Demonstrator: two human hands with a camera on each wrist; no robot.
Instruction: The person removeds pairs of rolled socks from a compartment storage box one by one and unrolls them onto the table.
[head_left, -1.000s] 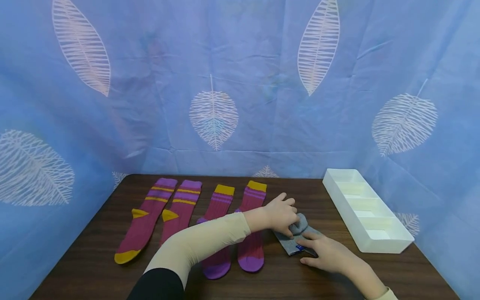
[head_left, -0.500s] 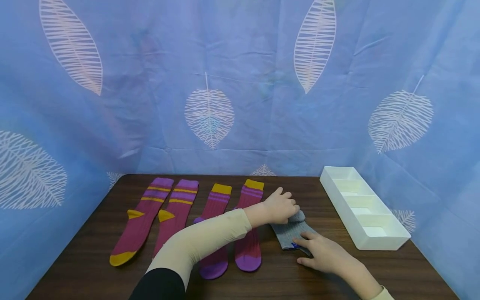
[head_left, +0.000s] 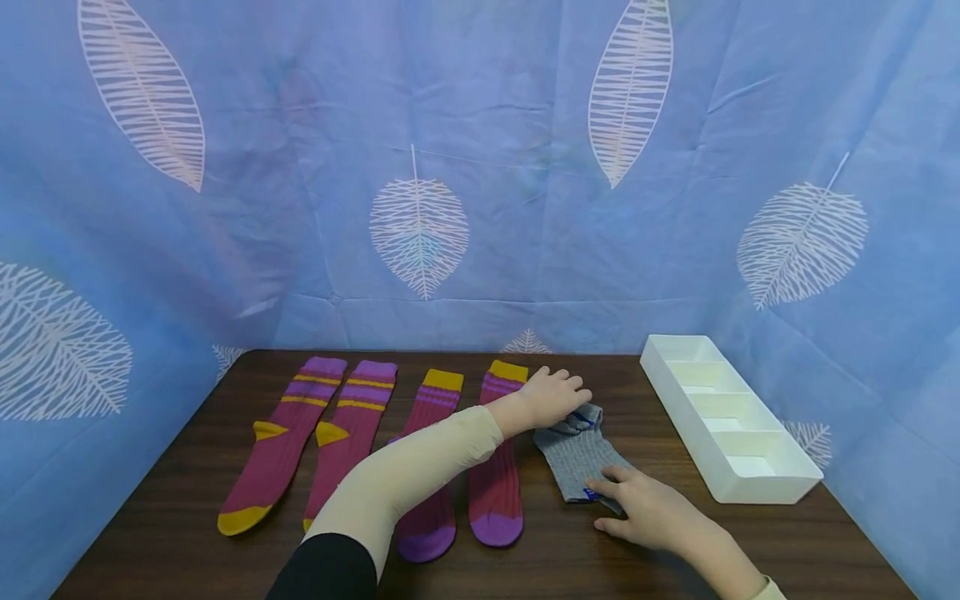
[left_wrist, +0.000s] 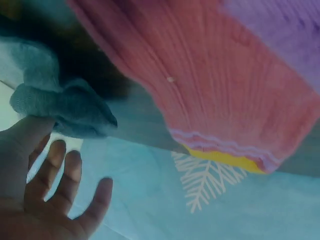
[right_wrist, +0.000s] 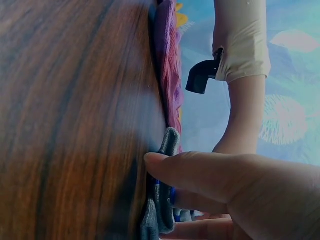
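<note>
A grey sock [head_left: 581,454] lies on the dark wooden table [head_left: 187,533], just right of the maroon socks. My left hand [head_left: 552,398] reaches across them and rests at the grey sock's bunched far end [left_wrist: 65,110]. In the left wrist view its fingers are spread and only the thumb touches the fabric. My right hand [head_left: 645,508] presses the sock's near end [right_wrist: 167,145] flat with straight fingers [right_wrist: 200,172], beside a small blue label.
Several maroon socks lie side by side: two with yellow toes [head_left: 277,442] at the left, two with purple toes [head_left: 495,492] under my left forearm. A white divided tray [head_left: 772,493] stands at the right edge. A blue leaf-print cloth hangs behind.
My left hand has moved away from me along the table, drawing the grey sock's far end out longer, and its grip has loosened. The right hand stays pressed on the near end.
</note>
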